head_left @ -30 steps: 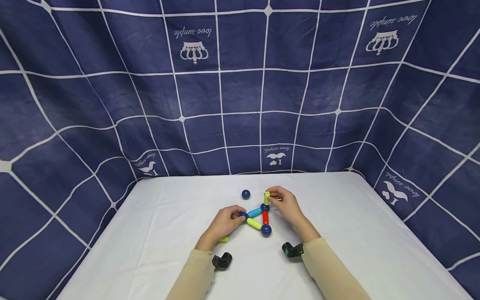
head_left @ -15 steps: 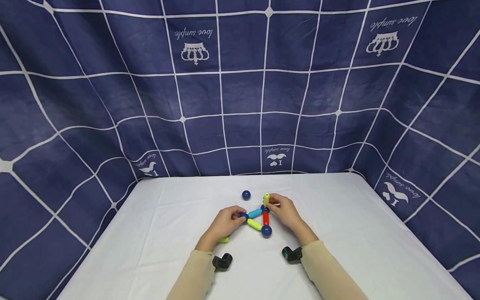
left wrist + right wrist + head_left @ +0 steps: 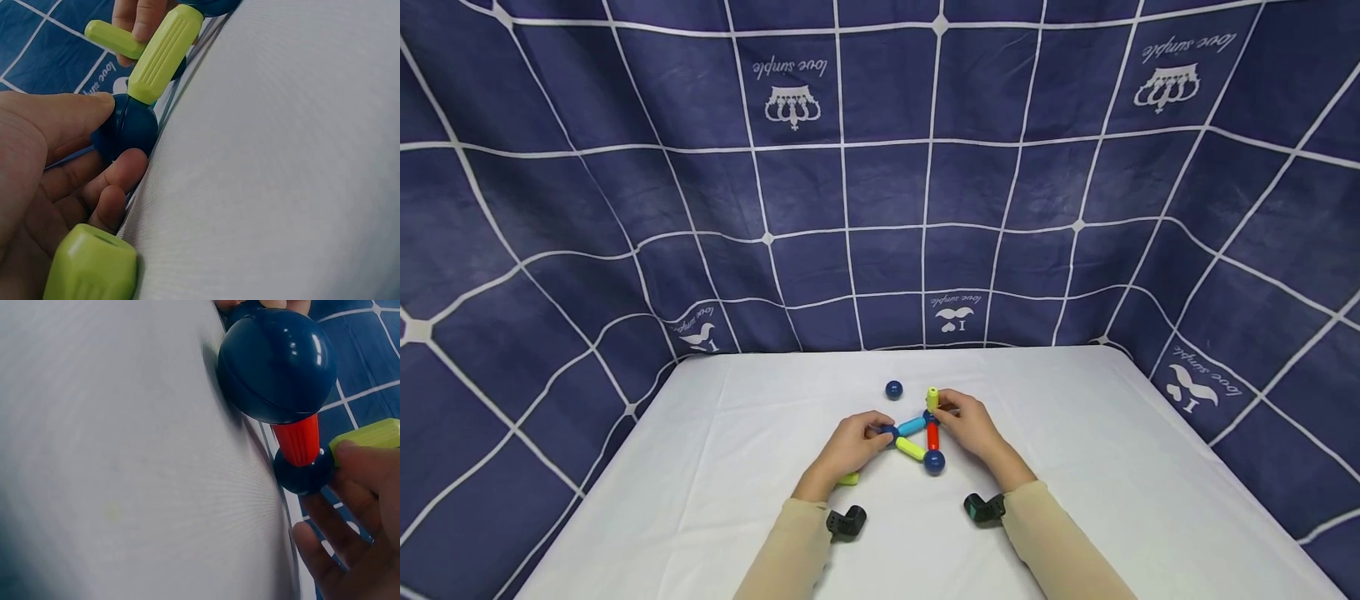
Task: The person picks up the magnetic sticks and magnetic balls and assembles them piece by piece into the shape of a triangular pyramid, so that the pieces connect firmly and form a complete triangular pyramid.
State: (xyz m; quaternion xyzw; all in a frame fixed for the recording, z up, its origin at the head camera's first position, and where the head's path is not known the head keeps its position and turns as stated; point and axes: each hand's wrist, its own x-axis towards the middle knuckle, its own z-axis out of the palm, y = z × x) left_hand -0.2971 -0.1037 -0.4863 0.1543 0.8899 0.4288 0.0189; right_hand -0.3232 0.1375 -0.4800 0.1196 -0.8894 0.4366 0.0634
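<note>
A flat triangle of magnetic rods and balls lies on the table: a light-blue rod (image 3: 912,427), a red rod (image 3: 932,436) and a yellow-green rod (image 3: 912,448) join three dark-blue balls. My left hand (image 3: 852,448) pinches the left corner ball (image 3: 128,128) between thumb and fingers. A second yellow-green rod (image 3: 932,398) stands upright on the far corner ball (image 3: 304,472), pinched by my right hand (image 3: 972,425). Nearest me is the front corner ball (image 3: 934,462), which neither hand touches.
A loose dark-blue ball (image 3: 893,390) lies behind the triangle. Another yellow-green rod (image 3: 90,262) lies by my left hand, partly hidden in the head view. White cloth covers the table (image 3: 737,500); a blue checked curtain (image 3: 880,183) rises behind it.
My right hand has lowered slightly along with the upright yellow-green rod, which now sits lower on the far ball. My left hand keeps its hold on the left corner ball.
</note>
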